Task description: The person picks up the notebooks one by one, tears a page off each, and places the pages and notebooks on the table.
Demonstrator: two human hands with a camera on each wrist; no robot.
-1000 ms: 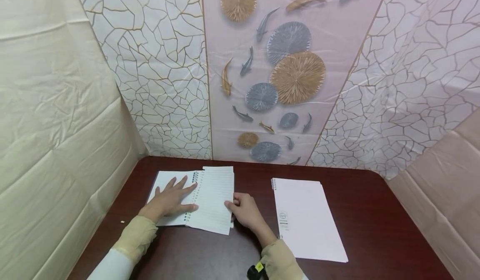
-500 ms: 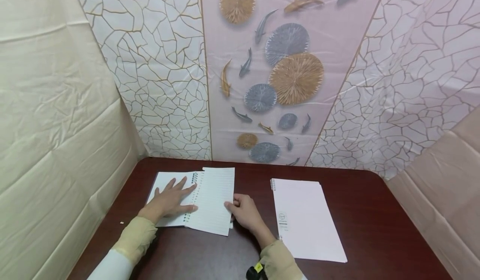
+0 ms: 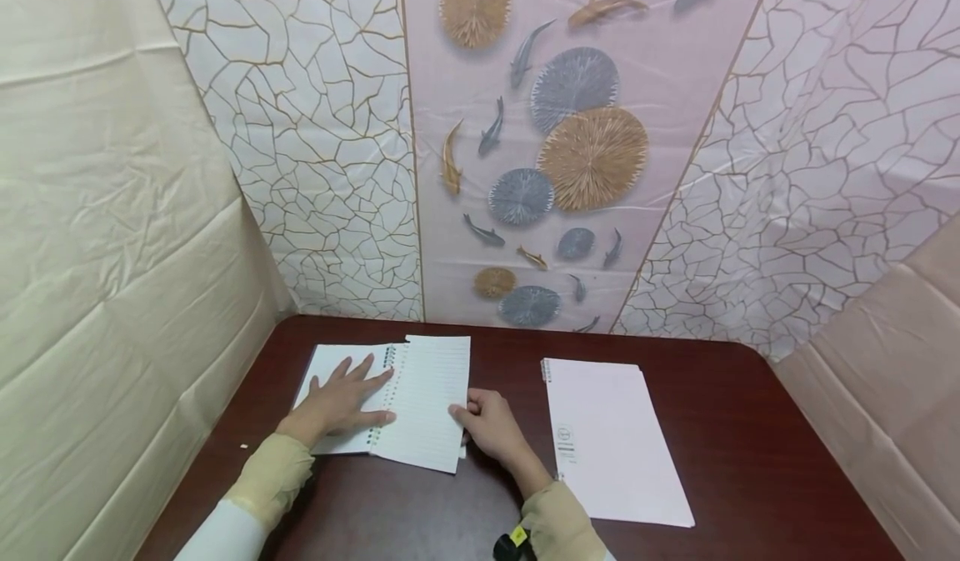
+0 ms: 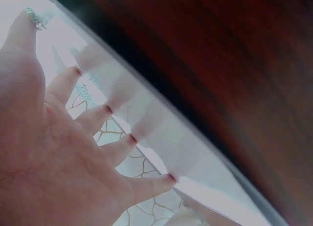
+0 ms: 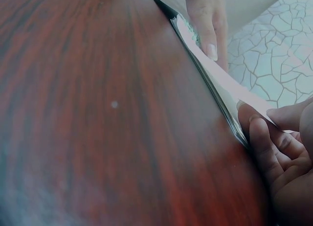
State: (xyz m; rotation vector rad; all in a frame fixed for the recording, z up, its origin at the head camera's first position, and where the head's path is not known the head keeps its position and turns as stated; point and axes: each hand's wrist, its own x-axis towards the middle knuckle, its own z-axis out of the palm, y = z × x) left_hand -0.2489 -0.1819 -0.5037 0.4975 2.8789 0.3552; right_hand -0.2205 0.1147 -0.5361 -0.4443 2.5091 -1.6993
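A spiral notebook (image 3: 378, 442) lies opened flat on the left part of the table, its coil running between the two sides. Spread fingers of my left hand (image 3: 333, 403) rest on its left page, the thumb and index finger reaching the coil. My right hand (image 3: 495, 428) pinches the right edge of a lined sheet (image 3: 427, 403) between thumb and curled fingers. In the right wrist view that sheet (image 5: 230, 84) is lifted above the pages below. Along the coil the sheet's top corner sits slightly off the pages beneath. The left wrist view shows the left palm (image 4: 58, 152) and its fingertips touching the page.
To the right lies a second spiral pad (image 3: 615, 444) with a white page and a printed mark. A small white scrap (image 3: 243, 445) is on the dark red table (image 3: 757, 453) at left. Patterned cloth (image 3: 337, 169) hangs behind the table.
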